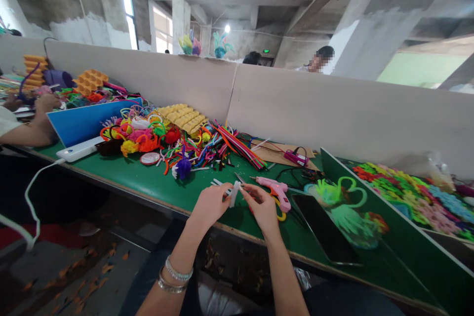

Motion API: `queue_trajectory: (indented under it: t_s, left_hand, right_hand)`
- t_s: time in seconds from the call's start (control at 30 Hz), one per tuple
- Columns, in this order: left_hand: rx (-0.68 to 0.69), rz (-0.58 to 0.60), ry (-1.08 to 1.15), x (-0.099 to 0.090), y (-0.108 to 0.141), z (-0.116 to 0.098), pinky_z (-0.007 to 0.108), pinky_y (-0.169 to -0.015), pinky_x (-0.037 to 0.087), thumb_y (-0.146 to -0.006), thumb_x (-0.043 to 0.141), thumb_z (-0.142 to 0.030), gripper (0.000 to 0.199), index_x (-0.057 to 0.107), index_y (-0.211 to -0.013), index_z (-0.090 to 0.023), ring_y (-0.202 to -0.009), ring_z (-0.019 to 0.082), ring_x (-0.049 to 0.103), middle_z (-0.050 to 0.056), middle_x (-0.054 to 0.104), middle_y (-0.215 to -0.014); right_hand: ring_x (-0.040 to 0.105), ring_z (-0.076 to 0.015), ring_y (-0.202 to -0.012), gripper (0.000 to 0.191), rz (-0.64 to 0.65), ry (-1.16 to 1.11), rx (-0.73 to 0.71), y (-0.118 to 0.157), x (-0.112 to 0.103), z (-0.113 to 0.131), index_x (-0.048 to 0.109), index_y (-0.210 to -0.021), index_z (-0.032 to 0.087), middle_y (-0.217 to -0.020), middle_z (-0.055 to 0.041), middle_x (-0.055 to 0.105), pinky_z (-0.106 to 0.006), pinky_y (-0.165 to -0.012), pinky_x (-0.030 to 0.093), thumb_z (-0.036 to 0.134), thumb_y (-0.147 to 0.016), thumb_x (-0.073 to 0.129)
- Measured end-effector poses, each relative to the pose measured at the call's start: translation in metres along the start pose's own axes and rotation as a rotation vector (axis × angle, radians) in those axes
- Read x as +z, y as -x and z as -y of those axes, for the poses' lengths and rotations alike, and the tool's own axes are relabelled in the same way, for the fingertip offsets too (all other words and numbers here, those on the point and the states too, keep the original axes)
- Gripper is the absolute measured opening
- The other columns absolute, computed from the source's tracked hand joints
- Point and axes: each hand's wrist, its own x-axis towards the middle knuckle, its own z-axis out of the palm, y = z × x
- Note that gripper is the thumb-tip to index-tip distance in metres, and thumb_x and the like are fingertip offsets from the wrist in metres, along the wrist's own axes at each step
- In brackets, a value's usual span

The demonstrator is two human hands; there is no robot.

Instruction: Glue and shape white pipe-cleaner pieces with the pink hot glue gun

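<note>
Over the front edge of the green table, my left hand (210, 206) is closed around a small bunch of white fuzzy pipe cleaners (234, 194). Thumb and forefinger of my right hand (262, 203) pinch at the bunch's right side, the fingers pressed together near its top. Just beyond the right hand lies a pink hot glue gun (277, 190), its nozzle pointing left. Partly under it are scissors (282, 215) with yellow-orange handles; their blades show beside the nozzle.
A black phone (325, 231) and green pipe-cleaner pieces (346, 212) lie to the right, before a green divider (400, 227). Coloured pipe cleaners (240, 145) are heaped at the back. A white power strip (82, 149) sits left. A co-worker's hand (47, 102) is at far left.
</note>
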Motion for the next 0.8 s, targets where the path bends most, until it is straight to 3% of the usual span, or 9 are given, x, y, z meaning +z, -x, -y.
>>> queue_trajectory:
  t_s: [0.8]
  left_hand:
    - [-0.005,0.018,-0.019,-0.0013,0.0009,-0.0031,0.022,-0.063,0.041,-0.077,0.048,-0.021,0.027,0.055,-0.103,-0.023,-0.072,0.017,0.061,0.002,0.066,-0.076]
  right_hand:
    - [0.057,-0.0169,-0.072,0.034,0.041,-0.028,0.017,0.0006,-0.0004,0.0009,0.063,-0.088,0.017,-0.084,-0.0059,0.065,-0.028,-0.063,0.046,0.041,-0.064,0.063]
